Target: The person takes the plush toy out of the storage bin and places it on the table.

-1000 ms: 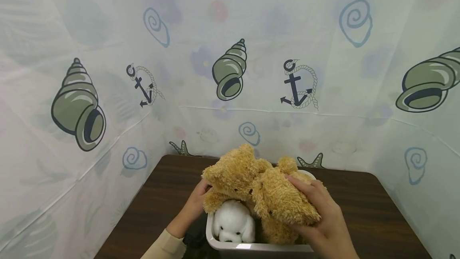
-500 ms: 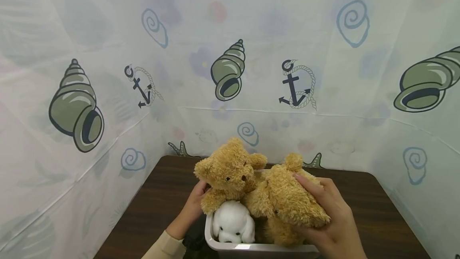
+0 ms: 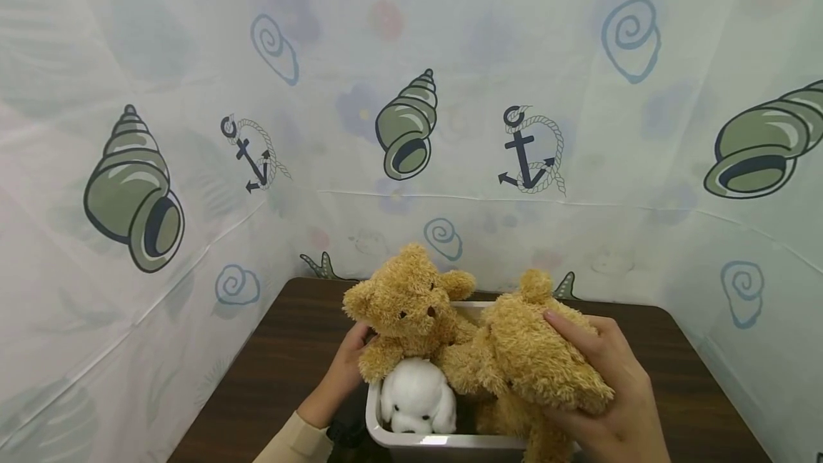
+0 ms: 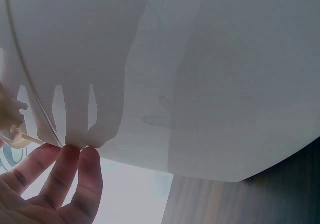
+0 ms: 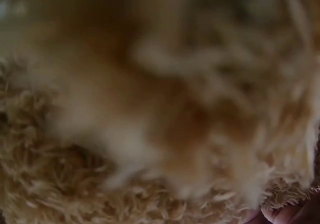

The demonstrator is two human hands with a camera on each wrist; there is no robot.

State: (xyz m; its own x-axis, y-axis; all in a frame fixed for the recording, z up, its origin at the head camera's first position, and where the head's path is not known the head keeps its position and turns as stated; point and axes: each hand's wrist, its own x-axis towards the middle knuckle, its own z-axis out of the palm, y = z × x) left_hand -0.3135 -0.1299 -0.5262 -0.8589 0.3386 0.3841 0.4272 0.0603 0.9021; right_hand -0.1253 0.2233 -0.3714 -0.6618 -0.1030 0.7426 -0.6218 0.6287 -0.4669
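In the head view my right hand [image 3: 617, 391] grips a golden-brown teddy bear [image 3: 546, 349] by its body, tilted over the right side of a white bin [image 3: 469, 441]. One of its limbs [image 3: 546, 441] hangs across the front rim. Shaggy fur [image 5: 150, 194] fills the right wrist view, mostly blurred. A second teddy bear [image 3: 401, 291] sits up in the bin's left rear, face forward. In front of it lies a white plush dog [image 3: 418, 399]. My left hand [image 3: 352, 359] holds the bin's left side; its fingertips [image 4: 90, 156] touch the bin's wall [image 4: 225, 83], thumb hidden.
The bin stands at the front of a dark wooden table [image 3: 296, 320]. Pale sheets [image 3: 321, 163] printed with shells and anchors enclose it at the back and both sides. A dark band [image 3: 347, 434] sits at my left wrist.
My right hand has drawn its bear rightward, away from the other one. The left bear has come upright, and its face now shows. My left hand has stayed at the bin's side.
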